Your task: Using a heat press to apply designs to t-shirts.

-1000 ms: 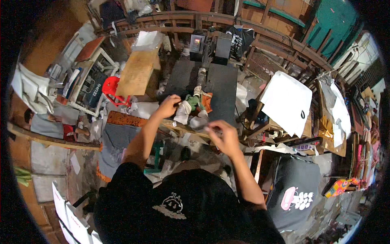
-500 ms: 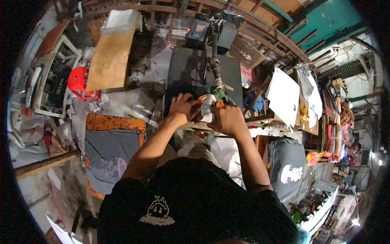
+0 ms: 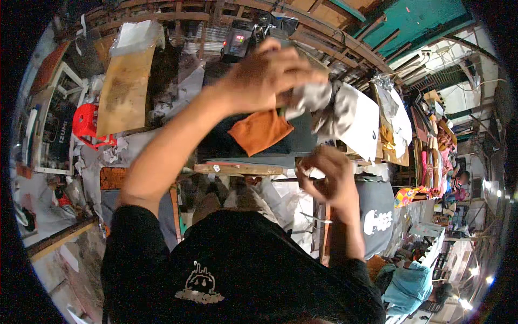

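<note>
My left hand [image 3: 267, 78] is raised high over the dark press, blurred by motion. Its fingertips reach the grey-white wrapped end of a lever handle [image 3: 337, 113]; whether they grip it I cannot tell. Lower right, my right hand [image 3: 329, 175] hangs by the press's front edge, fingers curved and apart, with nothing visible in it. An orange cloth [image 3: 261, 132] hangs over the black press plate [image 3: 218, 135], below my left forearm. Behind my left hand, a control box [image 3: 236, 43] with lit red digits is partly covered.
A black cloth with a white print [image 3: 375, 213] lies on a stack at my right. To the left are a dark grey cloth [image 3: 110, 202] on an orange board, a red stool [image 3: 86, 124] and a leaning plywood sheet [image 3: 124, 86]. White sheets [image 3: 356, 127] stand beyond the lever.
The wrapped lever handle has come up and to the right. My left hand has risen with it; my right hand has let go and dropped to the right. More of the orange cloth shows.
</note>
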Demonstrator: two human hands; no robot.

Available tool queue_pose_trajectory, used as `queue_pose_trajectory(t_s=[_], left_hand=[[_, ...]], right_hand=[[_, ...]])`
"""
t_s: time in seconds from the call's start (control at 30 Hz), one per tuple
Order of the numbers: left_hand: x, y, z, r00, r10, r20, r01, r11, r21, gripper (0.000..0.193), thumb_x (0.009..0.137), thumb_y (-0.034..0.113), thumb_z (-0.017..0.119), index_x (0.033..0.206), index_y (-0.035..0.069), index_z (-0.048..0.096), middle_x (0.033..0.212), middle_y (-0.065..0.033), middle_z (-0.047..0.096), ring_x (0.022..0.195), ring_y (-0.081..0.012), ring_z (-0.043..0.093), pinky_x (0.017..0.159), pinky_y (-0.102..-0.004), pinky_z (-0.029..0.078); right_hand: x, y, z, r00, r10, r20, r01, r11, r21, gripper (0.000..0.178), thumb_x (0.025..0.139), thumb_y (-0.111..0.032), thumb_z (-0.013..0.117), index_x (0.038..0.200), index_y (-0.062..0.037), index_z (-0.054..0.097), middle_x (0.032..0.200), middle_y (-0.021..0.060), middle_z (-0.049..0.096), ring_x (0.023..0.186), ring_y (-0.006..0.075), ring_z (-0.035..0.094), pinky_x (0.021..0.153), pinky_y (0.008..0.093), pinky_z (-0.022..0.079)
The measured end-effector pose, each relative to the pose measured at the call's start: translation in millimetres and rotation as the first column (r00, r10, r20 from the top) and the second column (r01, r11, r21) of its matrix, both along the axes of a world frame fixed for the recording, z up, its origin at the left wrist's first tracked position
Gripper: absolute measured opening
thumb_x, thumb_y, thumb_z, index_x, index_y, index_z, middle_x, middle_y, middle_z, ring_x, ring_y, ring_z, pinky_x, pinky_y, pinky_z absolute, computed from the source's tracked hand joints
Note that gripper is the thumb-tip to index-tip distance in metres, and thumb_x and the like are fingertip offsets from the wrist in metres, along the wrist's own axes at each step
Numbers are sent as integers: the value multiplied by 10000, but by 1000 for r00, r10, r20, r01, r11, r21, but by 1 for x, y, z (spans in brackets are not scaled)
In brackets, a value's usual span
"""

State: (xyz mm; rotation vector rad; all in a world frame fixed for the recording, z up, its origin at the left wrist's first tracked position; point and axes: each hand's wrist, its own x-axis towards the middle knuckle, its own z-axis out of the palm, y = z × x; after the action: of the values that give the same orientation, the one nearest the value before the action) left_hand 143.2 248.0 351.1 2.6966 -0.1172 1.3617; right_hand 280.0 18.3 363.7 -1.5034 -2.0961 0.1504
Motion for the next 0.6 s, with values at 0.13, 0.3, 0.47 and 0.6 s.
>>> queue_pose_trajectory(t_s=[0.13, 0.3, 0.47, 0.6], left_hand=[[31, 30, 66, 977, 203, -68, -202, 979, 29, 543, 830, 188, 742, 1318, 179, 502, 1155, -73, 642, 1078, -241, 592, 919, -405, 459], [46, 67, 138, 961, 92, -262, -210, 857, -471, 571, 851, 104, 643, 1353, 95, 372, 1264, -207, 538, 1186, -345, 539, 949, -451, 444], [85, 91, 179, 765, 330, -553, -593, 694, -407, 667, 865, 218, 671, 1395, 72, 292, 1140, -174, 589, 987, -260, 598, 856, -391, 484], [89, 88, 174, 888, 249, -386, -439, 708, -553, 710, 849, 235, 691, 1409, 69, 286, 1120, -174, 585, 918, -235, 591, 808, -375, 488]], right_hand=[[72, 72, -28, 992, 96, 75, -67, 944, -323, 428, 743, -80, 699, 1164, -45, 630, 1125, 183, 642, 1015, 384, 597, 911, 420, 482], [89, 148, -33, 937, 310, 161, -185, 831, -524, 561, 758, -153, 695, 1294, -52, 563, 1196, 195, 630, 1142, 365, 571, 970, 436, 443], [87, 178, -7, 867, 432, 250, -290, 844, -451, 528, 839, -354, 648, 1261, -42, 590, 1137, 203, 661, 1061, 380, 614, 941, 429, 464], [86, 187, -2, 861, 453, 230, -351, 858, -375, 406, 914, -346, 601, 1175, -38, 646, 1058, 196, 684, 963, 369, 652, 871, 439, 505]])
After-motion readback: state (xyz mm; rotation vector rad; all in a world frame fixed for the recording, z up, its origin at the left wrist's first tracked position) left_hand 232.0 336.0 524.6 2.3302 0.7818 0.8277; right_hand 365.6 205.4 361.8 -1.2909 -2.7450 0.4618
